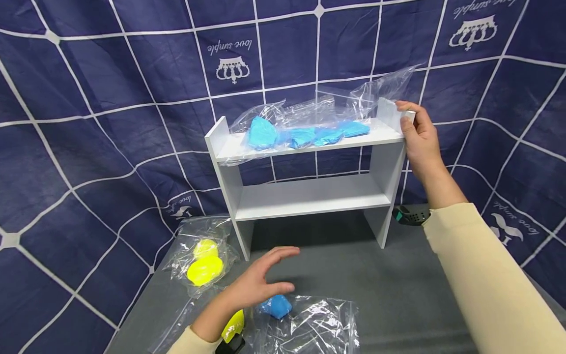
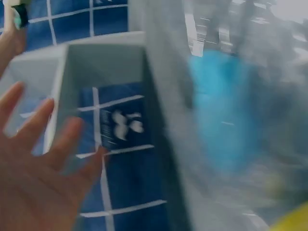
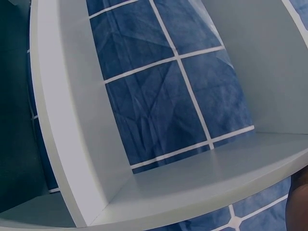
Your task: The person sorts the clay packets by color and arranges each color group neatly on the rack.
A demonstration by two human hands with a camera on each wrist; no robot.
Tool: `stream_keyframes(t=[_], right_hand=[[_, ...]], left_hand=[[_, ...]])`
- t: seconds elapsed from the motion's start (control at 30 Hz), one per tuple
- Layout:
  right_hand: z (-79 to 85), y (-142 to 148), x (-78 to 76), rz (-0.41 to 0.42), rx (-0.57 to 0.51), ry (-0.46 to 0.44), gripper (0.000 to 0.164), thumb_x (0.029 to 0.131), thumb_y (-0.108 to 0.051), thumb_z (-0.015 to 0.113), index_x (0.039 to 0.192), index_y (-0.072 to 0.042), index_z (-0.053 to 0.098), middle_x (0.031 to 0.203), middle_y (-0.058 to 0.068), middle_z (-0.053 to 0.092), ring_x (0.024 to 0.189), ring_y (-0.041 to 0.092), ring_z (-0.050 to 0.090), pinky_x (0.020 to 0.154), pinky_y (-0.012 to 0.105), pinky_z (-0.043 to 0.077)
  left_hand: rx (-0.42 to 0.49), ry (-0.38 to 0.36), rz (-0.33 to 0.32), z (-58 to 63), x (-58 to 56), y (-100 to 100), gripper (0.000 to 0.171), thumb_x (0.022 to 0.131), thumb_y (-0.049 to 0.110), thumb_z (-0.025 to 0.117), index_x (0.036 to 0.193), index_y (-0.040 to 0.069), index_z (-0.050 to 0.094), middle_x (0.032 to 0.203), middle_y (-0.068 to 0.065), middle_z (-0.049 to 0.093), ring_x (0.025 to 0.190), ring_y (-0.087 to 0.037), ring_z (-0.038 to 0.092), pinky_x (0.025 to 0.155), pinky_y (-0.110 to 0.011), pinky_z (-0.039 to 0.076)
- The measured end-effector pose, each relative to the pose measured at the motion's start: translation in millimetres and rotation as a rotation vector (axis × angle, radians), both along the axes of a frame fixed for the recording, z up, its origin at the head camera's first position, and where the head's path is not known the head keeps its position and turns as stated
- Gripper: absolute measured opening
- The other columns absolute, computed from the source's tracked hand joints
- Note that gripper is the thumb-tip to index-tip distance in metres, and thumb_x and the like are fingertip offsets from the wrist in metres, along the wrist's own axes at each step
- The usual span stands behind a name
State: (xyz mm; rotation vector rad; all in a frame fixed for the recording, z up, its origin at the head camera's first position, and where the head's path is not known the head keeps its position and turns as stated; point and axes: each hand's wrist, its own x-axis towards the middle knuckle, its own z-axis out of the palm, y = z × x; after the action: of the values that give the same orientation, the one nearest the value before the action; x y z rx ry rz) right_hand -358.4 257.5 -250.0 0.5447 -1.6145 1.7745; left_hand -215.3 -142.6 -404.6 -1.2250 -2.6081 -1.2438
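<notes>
A small white two-tier shelf [image 1: 309,196] stands on the dark table, and my right hand [image 1: 422,137] grips the top of its right side panel [image 1: 391,114]. The right wrist view mostly takes in the shelf's inner boards [image 3: 192,178]. My left hand [image 1: 258,282] hovers in front of the shelf, fingers spread and holding nothing. Just below it lies a blue lump [image 1: 277,307] with a clear zip bag [image 1: 318,324]. In the left wrist view, the left hand [image 2: 38,173] is beside blurred plastic with a blue lump [image 2: 221,110]. Several light-blue pieces [image 1: 263,133] lie in clear bags along the top tier.
To the left of the shelf, a clear bag holds yellow rounded pieces [image 1: 205,270]. Another yellow piece [image 1: 234,324] shows partly behind the left wrist. A blue cloth with white grid lines [image 1: 132,73] hangs behind and at both sides. The shelf's lower board [image 1: 309,194] is bare.
</notes>
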Motion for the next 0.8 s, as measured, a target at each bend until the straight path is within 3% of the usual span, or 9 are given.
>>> stream_keyframes(t=[0.1,0.23,0.43,0.6,0.8], right_hand=[[0.8,-1,0.9,-0.006,0.004,-0.001,0.023,0.104,-0.008,0.048,0.118,-0.016,0.064,0.147,0.006,0.051,0.137,0.014,0.042,0.102,0.014,0.036],[0.9,-1,1.9,-0.009,0.015,-0.005,0.023,0.104,-0.009,0.048,0.119,-0.017,0.063,0.148,0.005,0.051,0.138,0.014,0.042,0.101,0.013,0.036],[0.5,-1,0.5,0.006,0.009,-0.001,0.022,0.104,-0.010,0.048,0.119,-0.016,0.063,0.147,0.005,0.051,0.137,0.014,0.042,0.101,0.013,0.037],[0.0,-2,-0.3,0.018,0.002,-0.005,0.022,0.104,-0.009,0.048,0.119,-0.016,0.063,0.147,0.005,0.051,0.137,0.014,0.042,0.100,0.013,0.037],[0.3,-1,1.5,0.006,0.007,-0.018,0.022,0.104,-0.011,0.048,0.119,-0.017,0.063,0.149,0.005,0.050,0.138,0.014,0.041,0.101,0.013,0.037]], left_hand=[[-0.152,-0.074,0.010,-18.0,-2.2,-10,0.073,0.084,0.027,0.081,0.148,0.030,0.046,0.155,0.006,0.044,0.143,-0.024,0.043,0.114,-0.052,0.040],[-0.268,-0.095,0.028,-36.6,-4.7,-22,0.077,0.080,0.035,0.084,0.147,0.027,0.048,0.156,-0.002,0.045,0.141,-0.031,0.043,0.113,-0.054,0.039],[-0.351,-0.150,0.031,-54.6,-2.2,-32,0.089,0.072,0.040,0.088,0.149,0.025,0.045,0.157,-0.005,0.042,0.142,-0.036,0.041,0.111,-0.063,0.037],[-0.404,-0.179,0.006,-63.6,-0.9,-40,0.090,0.071,0.034,0.087,0.149,0.024,0.044,0.160,-0.007,0.038,0.146,-0.040,0.034,0.111,-0.069,0.032],[-0.387,-0.176,0.064,-67.8,-6.2,-48,0.087,0.074,0.030,0.085,0.149,0.015,0.043,0.159,-0.009,0.039,0.145,-0.040,0.035,0.111,-0.067,0.035]])
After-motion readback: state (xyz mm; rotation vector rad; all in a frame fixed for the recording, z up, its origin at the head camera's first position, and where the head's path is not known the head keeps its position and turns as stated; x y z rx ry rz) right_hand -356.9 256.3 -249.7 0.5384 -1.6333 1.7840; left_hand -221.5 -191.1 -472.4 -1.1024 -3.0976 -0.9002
